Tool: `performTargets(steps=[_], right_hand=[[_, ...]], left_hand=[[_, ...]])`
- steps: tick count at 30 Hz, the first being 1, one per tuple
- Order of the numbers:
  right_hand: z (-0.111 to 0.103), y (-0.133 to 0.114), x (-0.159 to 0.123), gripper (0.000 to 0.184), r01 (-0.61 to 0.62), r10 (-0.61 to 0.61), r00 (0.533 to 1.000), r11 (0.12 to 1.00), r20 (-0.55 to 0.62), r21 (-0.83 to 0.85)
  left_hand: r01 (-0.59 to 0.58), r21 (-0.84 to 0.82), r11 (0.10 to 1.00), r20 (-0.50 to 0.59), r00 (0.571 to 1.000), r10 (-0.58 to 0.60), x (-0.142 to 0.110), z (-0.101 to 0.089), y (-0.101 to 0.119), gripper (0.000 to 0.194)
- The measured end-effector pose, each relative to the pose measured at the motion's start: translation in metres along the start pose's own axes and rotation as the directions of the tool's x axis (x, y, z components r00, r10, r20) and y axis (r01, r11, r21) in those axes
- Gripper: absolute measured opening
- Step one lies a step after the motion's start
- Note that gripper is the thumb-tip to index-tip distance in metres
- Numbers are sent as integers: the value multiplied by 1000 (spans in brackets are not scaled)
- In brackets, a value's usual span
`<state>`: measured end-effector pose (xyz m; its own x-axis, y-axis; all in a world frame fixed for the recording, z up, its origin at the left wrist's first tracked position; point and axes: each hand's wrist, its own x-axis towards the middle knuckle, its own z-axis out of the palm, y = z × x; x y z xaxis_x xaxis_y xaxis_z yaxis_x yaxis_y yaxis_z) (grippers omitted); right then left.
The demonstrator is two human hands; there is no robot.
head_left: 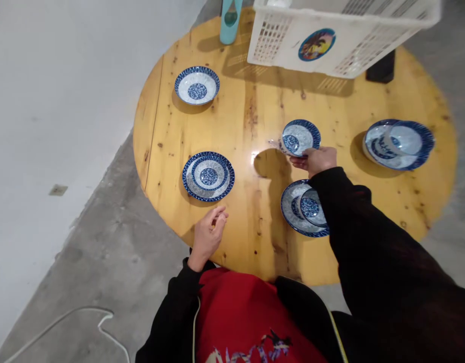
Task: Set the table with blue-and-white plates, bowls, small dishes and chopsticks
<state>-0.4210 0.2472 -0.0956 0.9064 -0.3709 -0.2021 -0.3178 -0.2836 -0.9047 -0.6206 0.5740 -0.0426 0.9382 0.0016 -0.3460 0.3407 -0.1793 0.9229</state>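
My right hand [318,159] grips the near rim of a small blue-and-white bowl [301,135], tilted and seemingly just above the table. Below that arm a plate [290,214] carries a small bowl [311,206], both partly covered by my sleeve. My left hand [209,233] hovers at the table's near edge, loosely curled, thumb apart from the fingers and nothing in it. Just beyond it lies a small plate [209,176] on a larger patterned plate [187,186]. Farther back on the left sits a shallow dish [197,92].
On the right of the round wooden table [251,212], a large bowl [421,151] holds a smaller bowl [406,137]. A white plastic basket [281,45] stands at the back, between a light-blue container [228,34] and a dark flat object [382,70]. A wall [58,91] rises left.
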Motion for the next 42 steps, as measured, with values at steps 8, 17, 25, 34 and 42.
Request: performTargets(steps=[8,17,25,34,42], right_hand=[[-13,-31,-132,3,-42,50,925,999,377,-31],[7,-3,-215,12,286,-118,834,928,538,-239],[21,12,-241,11,142,0,826,968,564,-208],[13,28,-242,12,14,81,881,980,466,-197],[13,27,-234,12,-34,117,907,978,405,-208]], left_hand=[[22,-97,995,45,999,-18,-1,38,12,53],[48,246,968,-19,999,-44,-38,38,1,40],[80,287,955,-254,967,-5,11,-16,0,44],[156,359,920,-316,948,-38,117,-39,17,29],[183,287,940,-364,929,-70,124,-31,23,11]])
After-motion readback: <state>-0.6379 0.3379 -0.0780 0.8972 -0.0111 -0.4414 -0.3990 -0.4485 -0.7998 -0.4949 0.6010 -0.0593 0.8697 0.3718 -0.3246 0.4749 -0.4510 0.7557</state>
